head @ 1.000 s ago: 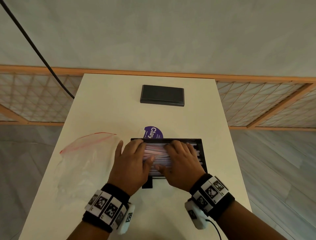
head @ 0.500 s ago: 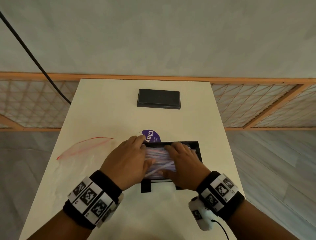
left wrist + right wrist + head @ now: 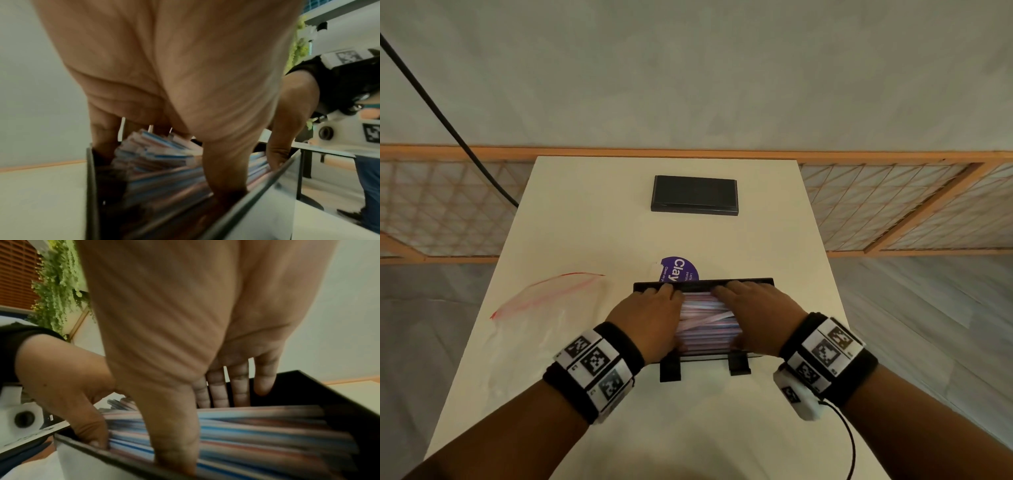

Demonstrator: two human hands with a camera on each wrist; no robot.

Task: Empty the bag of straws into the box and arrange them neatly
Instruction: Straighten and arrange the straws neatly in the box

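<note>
A black box (image 3: 702,283) sits in the middle of the cream table (image 3: 592,222), filled with paper-wrapped straws (image 3: 705,327) lying left to right. One straw on top lies askew. My left hand (image 3: 650,317) lies flat on the left end of the pile, thumb down by the near wall. My right hand (image 3: 755,313) lies flat on the right end. In the left wrist view the left hand (image 3: 164,73) reaches its fingers into the box (image 3: 90,186) among the straws (image 3: 156,155). In the right wrist view the right hand (image 3: 185,305) has straight fingers over the straws (image 3: 257,426). The clear bag (image 3: 527,329) lies flat to the left.
The black box lid (image 3: 694,195) lies at the far middle of the table. A purple round "Clay" sticker (image 3: 681,269) shows just behind the box. A black cable (image 3: 448,123) hangs at the left. Wooden lattice panels (image 3: 893,205) stand beyond the table's far edge.
Both hands have slid apart from the middle of the pile toward its two ends, baring more straws between them. The bag has not moved.
</note>
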